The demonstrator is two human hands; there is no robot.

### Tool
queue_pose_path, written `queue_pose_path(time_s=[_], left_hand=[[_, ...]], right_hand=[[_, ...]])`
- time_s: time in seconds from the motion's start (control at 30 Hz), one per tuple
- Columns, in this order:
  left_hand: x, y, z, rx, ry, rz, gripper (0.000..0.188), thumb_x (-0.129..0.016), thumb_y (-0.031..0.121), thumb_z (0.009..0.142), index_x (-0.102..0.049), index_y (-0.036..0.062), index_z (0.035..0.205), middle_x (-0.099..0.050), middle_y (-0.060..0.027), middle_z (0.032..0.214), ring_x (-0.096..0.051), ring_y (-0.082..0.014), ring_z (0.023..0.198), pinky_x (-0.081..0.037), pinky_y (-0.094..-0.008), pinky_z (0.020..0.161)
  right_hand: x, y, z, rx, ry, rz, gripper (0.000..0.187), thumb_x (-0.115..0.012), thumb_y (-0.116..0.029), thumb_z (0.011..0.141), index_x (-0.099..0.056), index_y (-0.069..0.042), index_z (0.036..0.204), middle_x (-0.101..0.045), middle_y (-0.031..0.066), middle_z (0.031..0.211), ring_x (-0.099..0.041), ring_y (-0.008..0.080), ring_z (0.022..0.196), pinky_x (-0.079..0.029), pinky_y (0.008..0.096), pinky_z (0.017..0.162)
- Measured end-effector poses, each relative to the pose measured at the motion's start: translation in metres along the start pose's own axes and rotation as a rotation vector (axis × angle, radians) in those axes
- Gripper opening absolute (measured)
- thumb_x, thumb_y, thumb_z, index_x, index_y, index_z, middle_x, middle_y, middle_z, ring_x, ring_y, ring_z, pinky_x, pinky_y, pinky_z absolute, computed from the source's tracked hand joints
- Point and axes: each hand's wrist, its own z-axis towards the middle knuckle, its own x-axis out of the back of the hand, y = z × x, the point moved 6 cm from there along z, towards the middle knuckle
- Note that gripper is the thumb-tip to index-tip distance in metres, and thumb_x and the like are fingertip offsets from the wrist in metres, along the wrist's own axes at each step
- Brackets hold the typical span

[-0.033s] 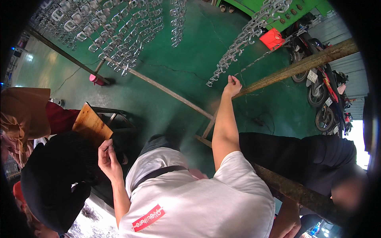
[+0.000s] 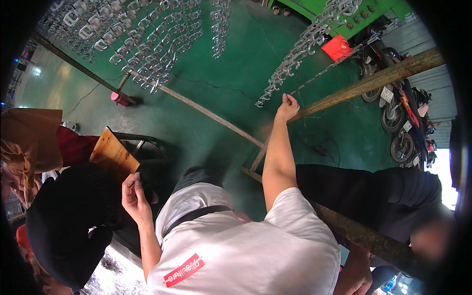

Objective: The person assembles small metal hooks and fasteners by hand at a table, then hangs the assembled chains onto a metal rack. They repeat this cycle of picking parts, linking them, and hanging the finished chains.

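My right hand (image 2: 288, 107) is raised on a stretched arm, fingers pinched together. Beside it ends a hanging strand of shiny metal hook-like pieces (image 2: 280, 73). A thinner strand (image 2: 317, 76) runs from near my fingertips up to the right; whether I hold its end cannot be made out. My left hand (image 2: 135, 196) is held up at the lower left with curled fingers. A small dark spot shows at its fingertips, too small to name. Many strands of silvery metal buckle-shaped pieces (image 2: 147, 49) hang at the upper left, out of reach of both hands.
A rusty beam (image 2: 373, 83) crosses at the right, and a thin metal bar (image 2: 211, 115) crosses the middle. People in dark clothes (image 2: 368, 191) and a black head covering (image 2: 73, 216) are close on both sides. A wooden board (image 2: 114, 155), red container (image 2: 337, 48) and parked motorbikes (image 2: 403, 105) also show.
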Motion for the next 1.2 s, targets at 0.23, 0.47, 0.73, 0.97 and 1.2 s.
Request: queue_pose_path(time_s=[0.23,0.47,0.73,0.97,1.2], left_hand=[[-0.011,-0.004,0.0,0.009,0.002,-0.024,0.013,-0.052,0.002,0.096,-0.062,-0.0012,0.104,-0.063,-0.0029,0.102,-0.057,-0.007,0.091,-0.043,-0.019,0.081],[-0.013,-0.002,-0.003,0.009,0.002,-0.009,0.014,-0.052,0.001,0.095,-0.061,-0.0016,0.105,-0.063,-0.0029,0.102,-0.057,-0.0072,0.091,-0.043,-0.0192,0.082],[-0.017,-0.002,-0.004,0.0,-0.002,-0.003,0.014,-0.052,0.001,0.095,-0.061,-0.0018,0.105,-0.063,-0.0037,0.103,-0.058,-0.0085,0.093,-0.043,-0.0209,0.085],[-0.019,-0.002,-0.003,0.016,-0.012,0.006,0.013,-0.052,0.001,0.096,-0.061,-0.0012,0.105,-0.063,-0.0035,0.102,-0.057,-0.0079,0.088,-0.044,-0.0211,0.08],[-0.027,0.001,-0.011,0.067,-0.062,-0.108,0.012,-0.051,0.001,0.096,-0.06,0.0018,0.103,-0.058,0.0013,0.087,-0.041,-0.0004,0.055,-0.031,-0.0171,0.047]], right_hand=[[0.003,-0.004,0.006,0.031,0.137,-0.037,0.023,-0.08,-0.015,0.072,-0.063,-0.009,0.086,-0.049,0.0056,0.087,-0.05,0.0208,0.072,-0.047,0.0376,0.068],[0.0,0.0,0.012,-0.007,0.112,-0.05,0.019,-0.079,-0.016,0.074,-0.066,-0.008,0.083,-0.051,0.0067,0.09,-0.053,0.0215,0.076,-0.048,0.0368,0.069],[-0.012,0.019,0.011,0.058,0.097,0.022,0.016,-0.08,-0.017,0.074,-0.072,-0.008,0.084,-0.051,0.0048,0.09,-0.052,0.0174,0.07,-0.048,0.0334,0.067],[-0.011,0.022,0.006,0.134,0.086,0.105,0.014,-0.08,-0.013,0.074,-0.072,-0.006,0.083,-0.054,0.0064,0.096,-0.055,0.0167,0.073,-0.05,0.0309,0.07],[0.015,0.006,-0.005,0.107,0.099,0.145,0.013,-0.079,-0.013,0.073,-0.072,-0.007,0.082,-0.056,0.0074,0.09,-0.057,0.0217,0.081,-0.049,0.0339,0.072]])
